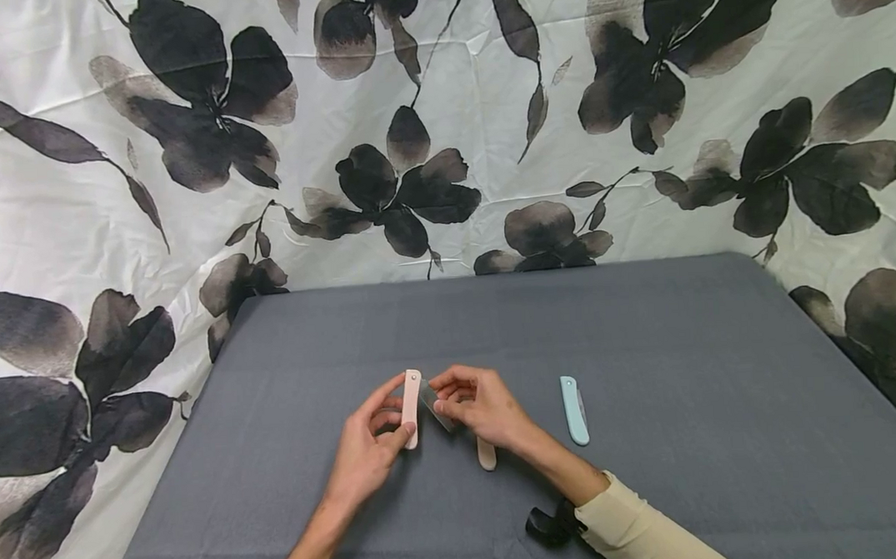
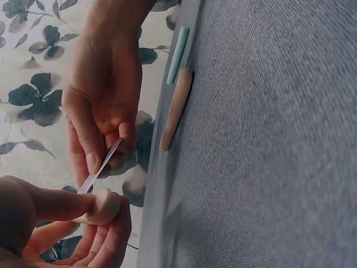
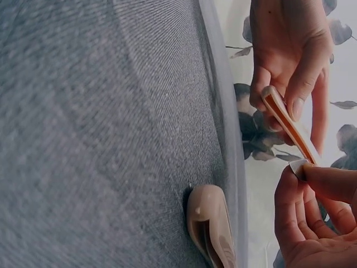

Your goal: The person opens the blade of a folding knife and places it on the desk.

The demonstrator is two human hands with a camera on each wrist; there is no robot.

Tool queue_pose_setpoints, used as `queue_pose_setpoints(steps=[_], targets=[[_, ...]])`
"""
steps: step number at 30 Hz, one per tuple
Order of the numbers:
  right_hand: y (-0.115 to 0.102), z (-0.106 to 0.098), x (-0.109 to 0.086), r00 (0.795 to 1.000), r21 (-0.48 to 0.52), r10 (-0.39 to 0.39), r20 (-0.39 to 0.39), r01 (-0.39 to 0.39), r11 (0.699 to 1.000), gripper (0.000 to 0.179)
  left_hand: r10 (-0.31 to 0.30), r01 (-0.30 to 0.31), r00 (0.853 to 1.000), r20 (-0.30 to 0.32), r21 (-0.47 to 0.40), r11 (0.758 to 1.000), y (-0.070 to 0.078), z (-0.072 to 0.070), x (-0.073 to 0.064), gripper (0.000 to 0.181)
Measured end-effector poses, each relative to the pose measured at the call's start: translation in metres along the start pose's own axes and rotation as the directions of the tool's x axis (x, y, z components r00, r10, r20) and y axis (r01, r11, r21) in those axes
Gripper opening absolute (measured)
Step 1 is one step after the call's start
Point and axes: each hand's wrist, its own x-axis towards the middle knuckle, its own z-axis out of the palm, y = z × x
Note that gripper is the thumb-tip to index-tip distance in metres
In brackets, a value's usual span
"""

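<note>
Over the middle of the table, my left hand holds a pale pink folding knife upright by its handle. The knife's metal blade is partly swung out, and my right hand pinches it between thumb and fingers. In the right wrist view the handle's orange-lined slot faces the camera. A beige folding knife lies folded on the cloth below my right hand, which partly hides it in the head view. Further right lies a light blue folding knife, a sliver of its blade showing.
Grey cloth covers the table. Behind it hangs a white fabric with dark flowers. A black wrist device sits by my right sleeve near the front edge.
</note>
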Motion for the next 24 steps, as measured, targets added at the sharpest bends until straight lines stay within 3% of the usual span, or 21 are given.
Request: queue_pose_setpoints(steps=[24], targets=[[0.0002,-0.0092,-0.0033,0.999,-0.049,-0.035,0.012,0.036,0.998,0.022,-0.009,0.007,1.000,0.013,0.099,0.995,0.0004,-0.0058,-0.0033,0.069]])
